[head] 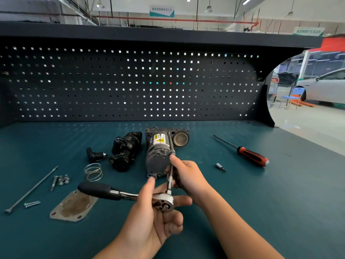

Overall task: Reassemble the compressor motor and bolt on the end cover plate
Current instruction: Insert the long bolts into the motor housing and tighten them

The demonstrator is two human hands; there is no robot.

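Fingers [182, 200] of the left hand [149, 217] lie almost straight, palm up, under the head of the ratchet [127, 195]. The thumb presses on its neck from above, so the tool is pinched and carried level above the worktop [261, 202]. I judge this grip is meant to steady the head, not to swing the handle.

At the far left a long bolt [30, 189] lies alone, with 2 small screws [32, 204] near its lower end and some short bolts [61, 181] just beside its middle. They seem laid out within reach for later steps. The end cover plate [71, 206] lies flat near them, not yet on the motor; I think it waits for the last step. Next come a wire spring [93, 171], a small black fitting [95, 155] and a bigger black part [126, 151], all loose.

The compressor motor [158, 156] lies on its side in the middle, round end towards the person. The extension bar [170, 176] goes from the ratchet head up to the right edge of this end, where a through bolt [170, 142] runs along the housing. The right hand [186, 174] curls its fingers round the bar, with the index finger [174, 159] stretched to the tip, probably to guide it onto the bolt head. Whether it is seated I cannot tell.

On the right a small bit [220, 166] and a screwdriver [246, 153] lie well apart, unused.
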